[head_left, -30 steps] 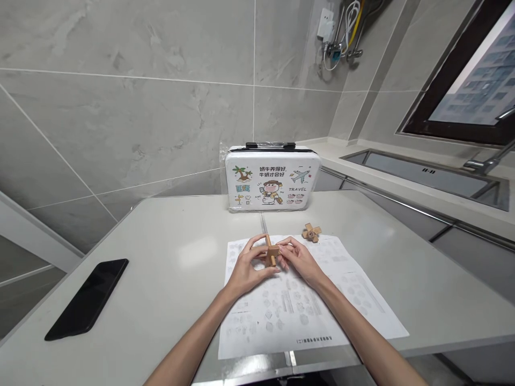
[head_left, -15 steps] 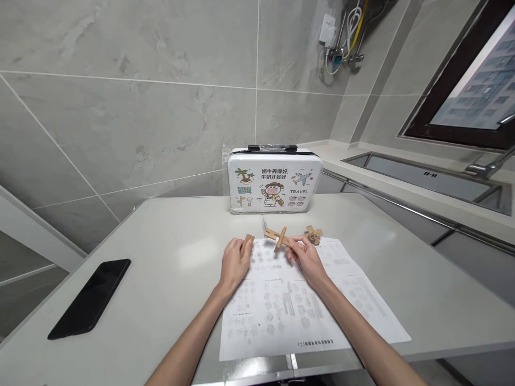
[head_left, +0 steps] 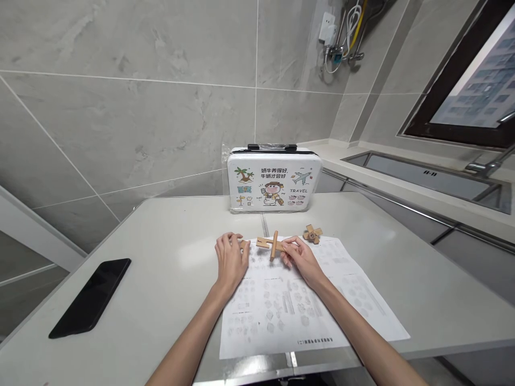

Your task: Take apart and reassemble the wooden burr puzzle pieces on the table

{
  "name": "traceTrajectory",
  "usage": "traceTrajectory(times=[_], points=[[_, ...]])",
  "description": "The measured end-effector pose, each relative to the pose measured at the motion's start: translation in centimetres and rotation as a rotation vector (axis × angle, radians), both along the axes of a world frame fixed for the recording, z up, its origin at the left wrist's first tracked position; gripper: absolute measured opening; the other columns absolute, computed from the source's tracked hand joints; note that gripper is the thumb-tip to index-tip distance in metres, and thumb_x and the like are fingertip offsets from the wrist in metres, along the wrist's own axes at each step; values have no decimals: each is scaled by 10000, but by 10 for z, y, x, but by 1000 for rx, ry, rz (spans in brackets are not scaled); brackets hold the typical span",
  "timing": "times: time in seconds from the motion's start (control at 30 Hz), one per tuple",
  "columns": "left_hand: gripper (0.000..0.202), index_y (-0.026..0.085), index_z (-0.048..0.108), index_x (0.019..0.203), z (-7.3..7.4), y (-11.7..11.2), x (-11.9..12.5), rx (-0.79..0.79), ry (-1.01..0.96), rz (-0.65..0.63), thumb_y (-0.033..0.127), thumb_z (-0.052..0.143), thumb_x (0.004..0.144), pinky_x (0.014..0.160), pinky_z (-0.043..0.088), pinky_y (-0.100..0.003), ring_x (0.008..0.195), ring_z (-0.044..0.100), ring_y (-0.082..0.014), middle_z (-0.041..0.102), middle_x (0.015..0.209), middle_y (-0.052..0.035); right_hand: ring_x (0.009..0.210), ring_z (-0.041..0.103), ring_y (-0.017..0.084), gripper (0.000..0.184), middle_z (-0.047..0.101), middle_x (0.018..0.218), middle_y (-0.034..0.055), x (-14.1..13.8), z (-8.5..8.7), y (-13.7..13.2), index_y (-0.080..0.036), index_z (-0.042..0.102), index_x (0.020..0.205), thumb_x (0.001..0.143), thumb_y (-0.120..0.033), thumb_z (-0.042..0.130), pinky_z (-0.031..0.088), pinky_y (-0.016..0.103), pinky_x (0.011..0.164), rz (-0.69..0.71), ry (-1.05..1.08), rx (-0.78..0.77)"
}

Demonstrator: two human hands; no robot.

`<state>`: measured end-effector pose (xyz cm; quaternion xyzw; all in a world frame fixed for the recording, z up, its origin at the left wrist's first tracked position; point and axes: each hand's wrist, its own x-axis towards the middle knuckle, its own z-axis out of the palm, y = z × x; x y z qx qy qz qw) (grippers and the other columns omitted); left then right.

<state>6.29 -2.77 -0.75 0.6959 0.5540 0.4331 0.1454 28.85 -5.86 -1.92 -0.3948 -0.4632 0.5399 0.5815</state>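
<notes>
My right hand (head_left: 302, 260) pinches one end of a flat, notched wooden puzzle piece (head_left: 263, 243) just above the paper. A round wooden stick (head_left: 274, 245) crosses that piece near its middle. To the left, my left hand (head_left: 233, 260) curls over another wooden piece (head_left: 242, 244), of which only a small part shows between thumb and fingers. Beyond my right hand lies a star-like cluster of wooden pieces (head_left: 313, 234) at the paper's far edge. Under both hands is a printed instruction sheet (head_left: 281, 332) with small drawings.
A white cartoon-printed case (head_left: 274, 182) in plastic wrap stands at the table's back, near the tiled wall. On the left of the table (head_left: 161, 279) lies a black phone (head_left: 90, 297). A counter with a sink (head_left: 426, 174) runs along the right.
My right hand has brought the crossed pieces slightly left and down, turning the stick more upright. My left hand has shifted a little left and its fingers now cover most of its piece.
</notes>
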Motion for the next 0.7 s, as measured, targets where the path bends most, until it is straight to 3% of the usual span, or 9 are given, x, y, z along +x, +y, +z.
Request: traceTrajectory(times=[0.13,0.27,0.43,0.6,0.7], points=[[316,234,643,1089,9,-4,8,-98,-144,-109,495,467,1051,998,466,-460,1040,640,-296,719,1027,-94,507,525,101,398,684,673,-26,-1,1,-2,-218,628,956,873,-566,803,408,228,515,19,0,2],[415,207,632,1155,9,-5,14,-250,-300,-284,583,518,1021,841,521,-359,841,705,-234,737,796,-27,518,546,113,414,692,685,-22,-2,0,-3,-220,618,964,854,-562,824,417,238,524,72,14,-15],[496,192,612,1186,9,-6,16,-349,-463,-441,642,537,990,767,523,-303,742,675,-182,692,770,-2,508,530,119,425,659,659,-32,0,0,-3,-220,624,1067,885,-564,795,418,251,532,177,55,-58],[538,193,567,1258,14,-12,16,-401,-552,-512,644,595,965,741,483,-282,702,607,-158,667,754,9,755,647,188,580,729,937,72,5,7,-8,-214,596,1377,925,-531,772,472,284,625,371,170,-91],[546,194,572,1257,17,-14,15,-428,-575,-547,640,631,948,736,471,-282,694,590,-158,661,746,10,743,638,182,606,726,943,74,7,8,-10,-219,588,1413,921,-512,789,474,290,652,464,226,-95]])
